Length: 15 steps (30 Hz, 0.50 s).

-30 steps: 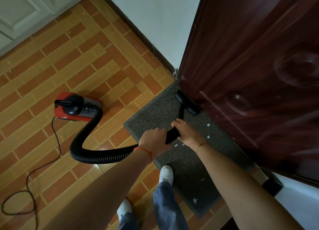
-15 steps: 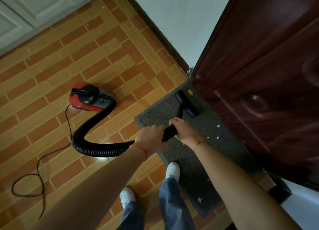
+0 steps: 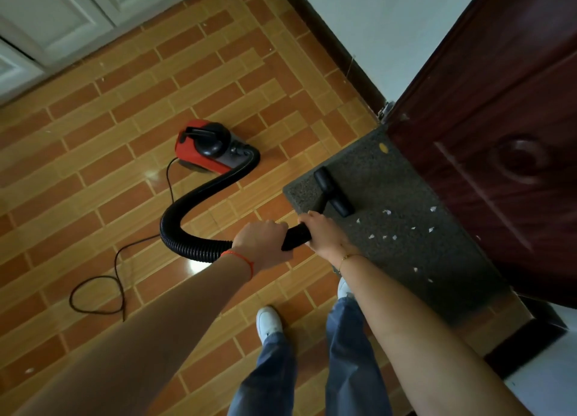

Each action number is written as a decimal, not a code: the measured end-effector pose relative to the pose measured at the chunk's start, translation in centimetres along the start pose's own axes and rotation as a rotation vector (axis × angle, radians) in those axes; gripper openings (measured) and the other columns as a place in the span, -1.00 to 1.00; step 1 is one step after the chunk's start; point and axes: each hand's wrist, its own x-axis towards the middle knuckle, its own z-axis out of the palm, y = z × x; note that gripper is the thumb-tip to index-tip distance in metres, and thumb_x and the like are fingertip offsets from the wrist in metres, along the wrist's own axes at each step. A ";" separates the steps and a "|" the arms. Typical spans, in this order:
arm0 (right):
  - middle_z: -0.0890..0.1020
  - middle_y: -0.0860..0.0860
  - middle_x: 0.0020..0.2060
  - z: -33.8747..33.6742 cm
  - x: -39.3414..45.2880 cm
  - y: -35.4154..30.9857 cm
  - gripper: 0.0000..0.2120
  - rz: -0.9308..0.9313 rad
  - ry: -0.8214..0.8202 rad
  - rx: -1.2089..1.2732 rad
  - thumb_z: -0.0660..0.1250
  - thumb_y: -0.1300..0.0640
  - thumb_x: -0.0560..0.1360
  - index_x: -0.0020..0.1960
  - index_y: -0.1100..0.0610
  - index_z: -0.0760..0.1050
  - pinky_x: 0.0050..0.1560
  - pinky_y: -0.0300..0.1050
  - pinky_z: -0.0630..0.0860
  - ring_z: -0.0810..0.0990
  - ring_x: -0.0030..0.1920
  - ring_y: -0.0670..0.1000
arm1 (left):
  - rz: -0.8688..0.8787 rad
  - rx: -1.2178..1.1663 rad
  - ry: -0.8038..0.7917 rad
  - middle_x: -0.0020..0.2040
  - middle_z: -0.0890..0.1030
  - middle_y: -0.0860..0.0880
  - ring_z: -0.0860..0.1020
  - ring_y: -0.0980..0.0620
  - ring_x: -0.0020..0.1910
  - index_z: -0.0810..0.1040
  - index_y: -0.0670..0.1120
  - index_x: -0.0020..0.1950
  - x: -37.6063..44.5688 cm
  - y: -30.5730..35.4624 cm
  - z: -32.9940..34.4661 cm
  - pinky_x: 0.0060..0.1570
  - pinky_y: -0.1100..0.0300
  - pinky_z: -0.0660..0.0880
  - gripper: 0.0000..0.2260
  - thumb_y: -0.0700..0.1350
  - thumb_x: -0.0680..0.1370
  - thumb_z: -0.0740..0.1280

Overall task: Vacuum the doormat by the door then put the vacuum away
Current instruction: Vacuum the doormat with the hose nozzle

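A grey doormat [image 3: 402, 203] lies along the foot of the dark red door [image 3: 499, 128]. White scraps [image 3: 387, 237] dot its middle, and a yellow speck [image 3: 383, 148] sits near its far corner. The black nozzle head [image 3: 332, 192] of the vacuum rests on the mat's far left part. My left hand [image 3: 262, 240] grips the black wand [image 3: 296, 236] where the ribbed hose [image 3: 199, 206] joins it. My right hand [image 3: 324, 233] grips the wand just ahead of the left. The red and black vacuum body [image 3: 209, 146] sits on the tiled floor to the left.
The black power cord [image 3: 115, 278] loops over the tiles at the left. White cabinet doors [image 3: 62, 19] stand at the top left, and a white wall with a dark skirting [image 3: 340, 47] meets the door. My feet in white shoes [image 3: 268, 321] stand beside the mat's near edge.
The nozzle has slid back from the door toward the mat's left edge, baring the yellow speck. The view has swung right and the hose curve has tightened.
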 end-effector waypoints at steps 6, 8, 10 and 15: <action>0.55 0.01 0.00 2.6 -0.5 -5.2 -0.85 -0.072 0.014 -0.023 0.34 0.29 0.49 0.03 0.13 0.52 -0.12 -0.02 0.59 0.61 -0.07 0.09 | 0.016 0.072 -0.007 -0.31 0.44 0.04 0.44 0.05 -0.41 0.46 -0.05 0.12 -3.9 -3.8 1.4 -0.45 0.19 0.38 -0.74 0.07 0.53 0.23; 0.57 0.03 0.04 2.9 -0.3 -6.2 -0.82 -0.103 -0.001 -0.012 0.33 0.31 0.50 0.08 0.15 0.54 -0.06 -0.09 0.51 0.60 0.00 0.09 | 0.022 0.089 0.003 -0.33 0.40 0.05 0.40 0.07 -0.44 0.46 -0.05 0.10 -4.5 -4.9 1.5 -0.43 0.17 0.37 -0.75 0.06 0.53 0.23; 0.59 0.04 0.04 3.1 -0.1 -7.2 -0.79 -0.110 0.006 0.013 0.33 0.31 0.49 0.10 0.14 0.56 -0.08 -0.10 0.49 0.60 0.01 0.09 | 0.018 0.091 0.009 -0.34 0.41 0.05 0.39 0.08 -0.45 0.47 -0.06 0.07 -4.9 -5.8 1.7 -0.43 0.18 0.38 -0.77 0.06 0.53 0.23; 0.58 0.01 0.02 2.6 -0.2 -7.8 -0.83 -0.079 -0.024 0.020 0.31 0.32 0.50 0.05 0.14 0.54 -0.23 -0.15 0.46 0.60 -0.09 0.06 | 0.014 0.093 0.006 -0.33 0.46 0.04 0.43 0.06 -0.44 0.48 -0.05 0.06 -4.8 -6.4 1.9 -0.46 0.20 0.40 -0.78 0.05 0.53 0.23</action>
